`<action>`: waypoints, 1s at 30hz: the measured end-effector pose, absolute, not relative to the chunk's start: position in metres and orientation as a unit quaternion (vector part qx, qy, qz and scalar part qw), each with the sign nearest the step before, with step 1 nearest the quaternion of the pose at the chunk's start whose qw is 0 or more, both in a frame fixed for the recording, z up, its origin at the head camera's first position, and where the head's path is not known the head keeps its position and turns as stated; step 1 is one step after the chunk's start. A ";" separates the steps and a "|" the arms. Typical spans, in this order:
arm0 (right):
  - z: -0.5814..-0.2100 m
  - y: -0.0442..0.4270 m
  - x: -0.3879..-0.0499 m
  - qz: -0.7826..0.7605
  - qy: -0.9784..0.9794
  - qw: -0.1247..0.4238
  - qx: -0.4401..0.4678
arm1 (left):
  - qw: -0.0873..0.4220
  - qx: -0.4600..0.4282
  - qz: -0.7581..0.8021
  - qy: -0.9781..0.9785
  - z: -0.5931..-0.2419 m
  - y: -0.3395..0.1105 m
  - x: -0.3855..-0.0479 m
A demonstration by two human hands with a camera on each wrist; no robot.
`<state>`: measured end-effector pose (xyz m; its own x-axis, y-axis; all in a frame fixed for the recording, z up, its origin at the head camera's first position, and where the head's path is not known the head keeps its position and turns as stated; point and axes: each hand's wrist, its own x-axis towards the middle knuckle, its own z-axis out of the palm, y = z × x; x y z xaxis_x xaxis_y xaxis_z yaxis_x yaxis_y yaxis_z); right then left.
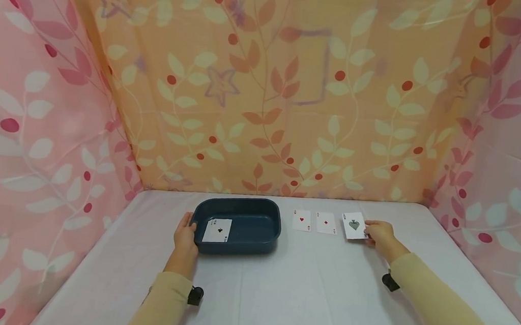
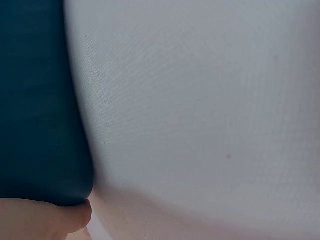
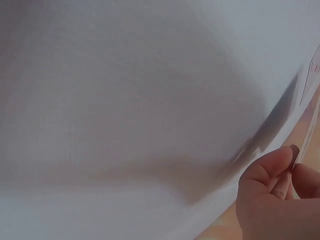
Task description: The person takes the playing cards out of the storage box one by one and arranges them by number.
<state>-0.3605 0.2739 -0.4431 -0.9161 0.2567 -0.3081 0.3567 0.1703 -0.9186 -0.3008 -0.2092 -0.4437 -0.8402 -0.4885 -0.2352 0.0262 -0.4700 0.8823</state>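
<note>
The left hand [image 1: 185, 235] grips the tray [image 1: 255, 227], a club card [image 1: 217, 231] inside. Right of the tray, past two red-suited cards [image 1: 302, 220], the right hand [image 1: 380, 237] pinches a spade card [image 1: 354, 226].

Head view: we record bright, even, diffuse light, apparently from above; soft shadows on the white tablecloth [image 1: 277, 296] beside the basin [image 1: 254, 246] and under the right sleeve [image 1: 442, 304]. Left wrist view: we list dimmer grey light, soft focus, the basin dark. Right wrist view: we note a broad blurred shadow across the tablecloth.
</note>
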 end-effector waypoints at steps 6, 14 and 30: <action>-0.450 0.276 -0.370 -0.630 0.744 0.022 0.221 | 0.157 0.231 -0.830 -0.483 -0.443 -0.209 -0.299; -0.456 0.278 -0.382 -0.636 0.731 0.013 0.247 | 0.162 0.231 -0.828 -0.484 -0.442 -0.207 -0.299; -0.451 0.278 -0.386 -0.642 0.719 0.029 0.265 | 0.165 0.237 -0.826 -0.484 -0.443 -0.207 -0.300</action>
